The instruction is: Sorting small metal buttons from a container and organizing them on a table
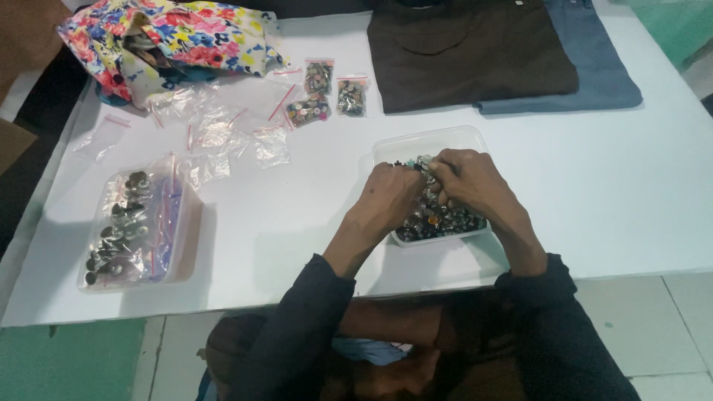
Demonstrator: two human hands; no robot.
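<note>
Both my hands are over a clear plastic tub full of small mixed buttons on the white table. My left hand has its fingers curled down at the tub's left side. My right hand is pinched on a few small buttons just above the tub, fingertips meeting those of the left hand. What exactly sits between the fingertips is too small to tell apart.
A second clear tub with filled bags of buttons stands at the left. Empty small zip bags lie scattered behind it, with three filled bags. A floral cloth, brown garment and blue garment lie at the back.
</note>
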